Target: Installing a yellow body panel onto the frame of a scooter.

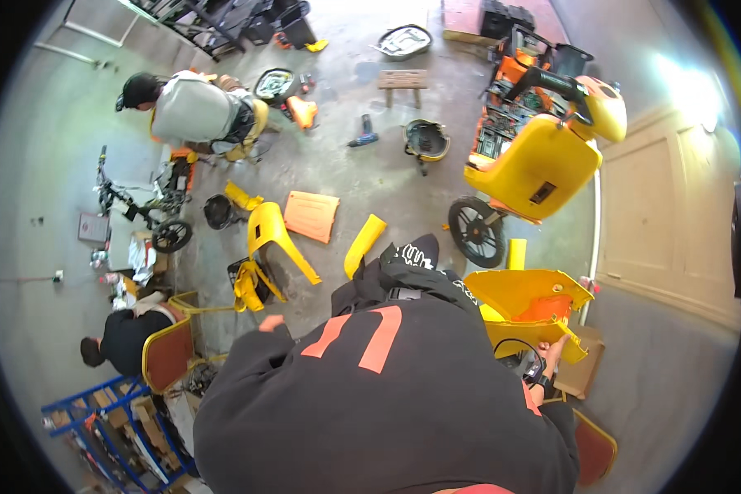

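Note:
My right hand (553, 351) grips the lower edge of a large yellow scooter body panel (514, 286) at my right side, its inside partly orange. A dark watch sits on that wrist, and a black cable loops beside it. My left hand (272, 323) shows just past the dark sleeve on the left, apart from any object; most of its fingers are hidden. On the floor ahead of it lies a yellow arched fender-like piece (269, 233). A curved yellow strip (365, 245) lies near my feet.
A yellow scooter (543, 169) stands ahead right. On the floor are an orange panel (312, 216), a cordless drill (365, 133), a helmet (426, 140) and a wooden stool (403, 80). One person (198, 111) bends at far left; another (136, 339) sits near a blue rack (111, 424).

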### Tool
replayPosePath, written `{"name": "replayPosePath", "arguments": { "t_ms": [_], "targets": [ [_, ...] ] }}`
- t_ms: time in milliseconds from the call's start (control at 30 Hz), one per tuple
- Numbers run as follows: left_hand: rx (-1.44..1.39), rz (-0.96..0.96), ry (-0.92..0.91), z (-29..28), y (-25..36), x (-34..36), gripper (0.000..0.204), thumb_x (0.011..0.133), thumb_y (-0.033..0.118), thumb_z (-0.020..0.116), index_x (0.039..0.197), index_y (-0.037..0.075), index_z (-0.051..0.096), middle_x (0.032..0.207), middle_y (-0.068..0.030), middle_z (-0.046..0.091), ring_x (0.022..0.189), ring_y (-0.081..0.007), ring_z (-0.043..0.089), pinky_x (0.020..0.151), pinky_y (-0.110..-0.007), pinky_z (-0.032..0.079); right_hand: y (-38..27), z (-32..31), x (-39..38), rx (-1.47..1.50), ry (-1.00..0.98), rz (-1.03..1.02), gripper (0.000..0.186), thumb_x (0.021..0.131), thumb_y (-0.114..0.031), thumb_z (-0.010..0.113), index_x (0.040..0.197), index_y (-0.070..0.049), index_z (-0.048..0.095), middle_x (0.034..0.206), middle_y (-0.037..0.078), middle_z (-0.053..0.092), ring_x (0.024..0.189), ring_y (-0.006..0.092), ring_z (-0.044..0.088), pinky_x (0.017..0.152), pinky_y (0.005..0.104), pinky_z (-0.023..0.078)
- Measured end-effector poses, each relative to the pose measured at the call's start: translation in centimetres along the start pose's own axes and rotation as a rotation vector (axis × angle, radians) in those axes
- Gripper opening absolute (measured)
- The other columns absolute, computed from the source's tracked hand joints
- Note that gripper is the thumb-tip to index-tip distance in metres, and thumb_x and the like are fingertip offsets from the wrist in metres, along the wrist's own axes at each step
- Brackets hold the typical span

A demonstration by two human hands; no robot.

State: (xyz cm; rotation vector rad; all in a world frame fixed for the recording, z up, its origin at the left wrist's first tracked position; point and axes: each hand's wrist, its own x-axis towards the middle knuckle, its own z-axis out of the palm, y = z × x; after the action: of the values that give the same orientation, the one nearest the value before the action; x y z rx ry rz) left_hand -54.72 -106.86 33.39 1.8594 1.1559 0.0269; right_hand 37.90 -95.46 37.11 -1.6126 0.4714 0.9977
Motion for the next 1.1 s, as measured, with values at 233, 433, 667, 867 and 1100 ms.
{"name": "replayPosePath", "arguments": {
  "t_ms": [233,433,667,867,1100],
  "targets": [
    [-0.402,-1.013,-0.017,2.0,7.8,1.8,0.028,0.087,0.024,0.058,0.106,0.006,0.068,0.099,-0.0174,0.071,0.081,-0.0309,0.07,0.072,-0.04,0.054,3.6,-3.4,0.4,-0.237,0.109,0.086,0.065,0.089,-0.066,0.054,0.122,-0.01,0.054,0.101,0.002,0.062,0.049,0.0125,0.037,0.044,0.0253,0.036],
    [-0.406,-0.83,0.199,-10.7,-4.5,16.4,0.034,0.088,0.027,0.049,0.077,0.001,0.068,0.071,-0.0126,0.069,0.063,-0.0262,0.068,0.061,-0.04,0.053,4.5,1.2,-3.0,-0.259,0.179,0.065,0.065,0.089,-0.065,0.054,0.123,-0.01,0.055,0.102,0.002,0.062,0.052,0.0129,0.039,0.046,0.0257,0.038],
    [-0.311,-0.623,0.379,-31.1,-13.5,36.6,0.036,0.09,0.027,0.049,0.1,-0.003,0.065,0.092,-0.0194,0.069,0.086,-0.031,0.067,0.078,-0.042,0.051,3.0,12.2,-11.3,-0.247,0.303,-0.042,0.065,0.089,-0.065,0.054,0.123,-0.01,0.055,0.102,0.003,0.062,0.055,0.0134,0.041,0.048,0.0262,0.039],
    [-0.388,-0.517,0.372,-44.4,-17.5,43.8,0.033,0.094,0.03,0.05,0.099,0.0,0.064,0.089,-0.0194,0.068,0.088,-0.0306,0.067,0.077,-0.041,0.051,5.8,21.6,-19.4,-0.195,0.408,-0.089,0.065,0.089,-0.065,0.054,0.123,-0.009,0.055,0.103,0.003,0.062,0.058,0.0137,0.043,0.05,0.0266,0.04],
    [-0.07,-0.609,0.102,-49.3,-25.7,43.2,0.035,0.09,0.028,0.05,0.095,-0.004,0.064,0.091,-0.0229,0.068,0.088,-0.0355,0.066,0.079,-0.044,0.051,8.6,32.7,-22.9,-0.142,0.438,-0.103,0.065,0.09,-0.064,0.054,0.123,-0.009,0.055,0.103,0.004,0.063,0.061,0.0142,0.046,0.052,0.027,0.042]
  ]
}}
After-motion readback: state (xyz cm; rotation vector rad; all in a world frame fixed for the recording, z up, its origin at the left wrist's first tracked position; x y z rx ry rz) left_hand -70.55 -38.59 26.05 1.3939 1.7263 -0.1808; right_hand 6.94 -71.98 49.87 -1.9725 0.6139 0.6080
